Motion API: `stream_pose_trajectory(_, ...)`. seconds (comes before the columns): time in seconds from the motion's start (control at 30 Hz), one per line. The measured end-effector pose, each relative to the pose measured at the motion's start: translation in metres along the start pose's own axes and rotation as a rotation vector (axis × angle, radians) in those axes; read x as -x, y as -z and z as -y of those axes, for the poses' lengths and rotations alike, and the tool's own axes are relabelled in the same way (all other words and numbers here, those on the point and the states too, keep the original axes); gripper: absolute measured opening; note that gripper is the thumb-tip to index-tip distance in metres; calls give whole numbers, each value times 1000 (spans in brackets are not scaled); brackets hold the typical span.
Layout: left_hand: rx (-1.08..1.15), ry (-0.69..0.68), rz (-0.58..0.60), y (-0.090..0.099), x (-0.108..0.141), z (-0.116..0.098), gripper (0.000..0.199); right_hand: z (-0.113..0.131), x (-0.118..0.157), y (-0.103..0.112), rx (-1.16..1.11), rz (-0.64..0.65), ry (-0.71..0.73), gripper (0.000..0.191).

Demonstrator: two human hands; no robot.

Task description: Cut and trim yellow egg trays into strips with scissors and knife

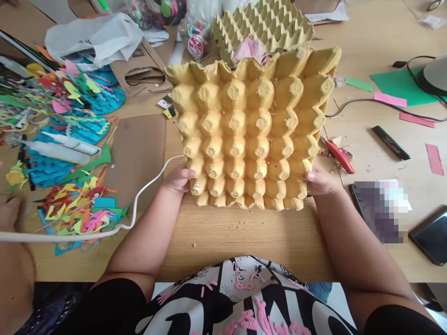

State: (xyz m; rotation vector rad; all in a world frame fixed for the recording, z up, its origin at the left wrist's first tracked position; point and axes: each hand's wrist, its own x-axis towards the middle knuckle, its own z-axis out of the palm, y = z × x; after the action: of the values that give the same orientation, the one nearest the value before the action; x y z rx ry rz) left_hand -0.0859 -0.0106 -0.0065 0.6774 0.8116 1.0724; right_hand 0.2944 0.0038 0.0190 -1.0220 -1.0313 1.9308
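A yellow egg tray (246,135) of moulded pulp is held up in front of me, tilted so its bumpy face looks toward the camera. My left hand (180,179) grips its lower left edge, thumb on the near face. At the lower right edge my right hand (320,180) has hold of it in the same way. The fingers of both hands are mostly hidden behind the tray. Crumbs lie on the wooden table (240,237) below it. Another egg tray (265,25) stands behind, with a pink tassel-like bundle (249,49) in front of it.
To the left are colourful paper scraps (84,209), glue bottles (57,150), a cardboard sheet (138,153) and a white cable (134,204). A red cutter (339,156), a black marker box (390,142) and a phone (431,235) lie right. Another person's arm (14,265) rests far left.
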Motion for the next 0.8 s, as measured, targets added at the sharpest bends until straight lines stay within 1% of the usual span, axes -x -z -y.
stream_pose_trajectory(0.1,13,-38,-27,1,0,0,48,2,3,-6,-4,15,-7,56)
stream_pose_trajectory(0.2,36,-65,-26,3,0,0,52,-1,3,-12,-13,12,13,54)
stream_pose_trajectory(0.37,70,-94,-1,5,-1,1,56,-11,-1,-9,-24,-12,38,54)
stream_pose_trajectory(0.53,12,-157,-14,1,-1,-1,57,-14,-2,-9,-29,-54,63,48)
stream_pose_trajectory(0.67,34,-238,-51,0,0,-3,58,-12,-2,-14,-34,-24,45,49)
stream_pose_trajectory(0.8,57,-235,-16,3,0,-3,58,-10,0,-14,-68,51,42,41)
